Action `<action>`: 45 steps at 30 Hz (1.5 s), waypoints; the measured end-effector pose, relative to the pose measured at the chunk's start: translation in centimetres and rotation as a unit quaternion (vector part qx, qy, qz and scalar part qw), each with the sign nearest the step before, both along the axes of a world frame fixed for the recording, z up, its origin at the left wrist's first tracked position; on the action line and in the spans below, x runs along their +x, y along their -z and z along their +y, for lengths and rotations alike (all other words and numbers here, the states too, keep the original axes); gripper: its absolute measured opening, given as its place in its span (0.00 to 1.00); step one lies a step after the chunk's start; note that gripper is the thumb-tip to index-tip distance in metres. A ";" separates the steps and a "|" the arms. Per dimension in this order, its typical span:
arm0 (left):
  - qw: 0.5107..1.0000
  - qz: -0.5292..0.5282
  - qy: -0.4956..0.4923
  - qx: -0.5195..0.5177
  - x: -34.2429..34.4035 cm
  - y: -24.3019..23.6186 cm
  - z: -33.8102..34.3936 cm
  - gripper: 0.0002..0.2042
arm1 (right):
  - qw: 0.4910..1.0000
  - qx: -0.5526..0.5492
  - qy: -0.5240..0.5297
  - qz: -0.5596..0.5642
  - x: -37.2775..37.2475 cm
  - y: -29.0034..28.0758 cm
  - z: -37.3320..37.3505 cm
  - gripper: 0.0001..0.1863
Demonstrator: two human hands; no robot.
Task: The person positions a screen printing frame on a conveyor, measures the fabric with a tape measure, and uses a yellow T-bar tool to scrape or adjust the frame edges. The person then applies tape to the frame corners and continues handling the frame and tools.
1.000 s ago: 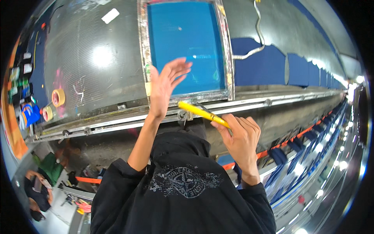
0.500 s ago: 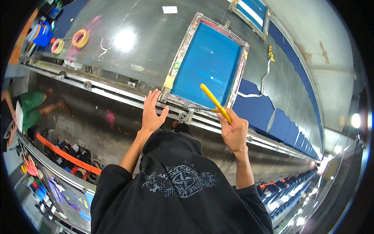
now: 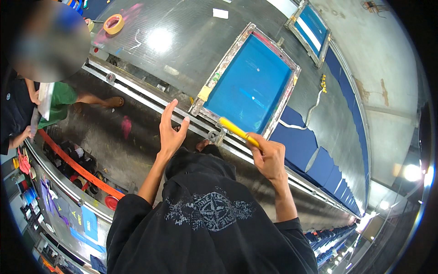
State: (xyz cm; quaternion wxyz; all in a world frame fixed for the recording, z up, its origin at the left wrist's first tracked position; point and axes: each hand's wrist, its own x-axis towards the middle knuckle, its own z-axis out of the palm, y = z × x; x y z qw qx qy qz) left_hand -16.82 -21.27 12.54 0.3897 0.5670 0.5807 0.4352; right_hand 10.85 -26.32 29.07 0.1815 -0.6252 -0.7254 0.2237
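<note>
My right hand [image 3: 272, 160] is closed round a yellow stick-shaped tool [image 3: 237, 131], which points up and left over the table's near edge; its exact kind I cannot make out. My left hand [image 3: 171, 138] is raised by the metal rail [image 3: 148, 100], holding nothing, fingers apart. Just beyond both hands a screen-printing frame [image 3: 226, 64] with blue mesh lies on the long table [image 3: 182, 50]. Its wooden rim is stained with paint, and a yellow patch sits at its near left corner. A small metal clamp [image 3: 214, 136] is on the rail below the frame.
Another blue screen frame [image 3: 315, 36] lies farther right. Dark blue fabric pieces [image 3: 299, 132] run along the table. A tape roll [image 3: 113, 24] and a white card [image 3: 220, 13] lie on it. At left, a person in green shorts [image 3: 61, 98] stands in the aisle holding a flat board.
My right hand has shifted slightly left and down, tilting the yellow tool flatter. My left hand has drawn back slightly from the frame. The person at left has come nearer. The view has shifted.
</note>
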 end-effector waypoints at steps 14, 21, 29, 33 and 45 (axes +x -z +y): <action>0.961 -0.249 0.116 0.020 10.9 -13.0 4.5 0.27 | 0.941 -0.299 -0.158 -0.001 -0.8 -4.3 4.2 0.20; 0.981 -0.143 0.128 -0.031 12.6 -14.6 4.9 0.29 | 0.986 -0.115 -0.078 0.089 -1.9 -0.1 2.4 0.17; 0.962 -0.242 0.092 -0.083 14.8 -12.9 5.5 0.28 | 0.920 -0.325 0.014 0.216 -0.7 1.0 2.5 0.22; 0.937 -0.276 0.086 -0.197 15.0 -14.5 6.0 0.32 | 0.924 -0.317 0.034 0.213 -0.7 0.5 2.8 0.24; 0.974 0.052 0.169 -0.141 14.1 -15.5 7.7 0.31 | 0.916 -0.224 0.078 0.322 -3.2 2.4 1.9 0.29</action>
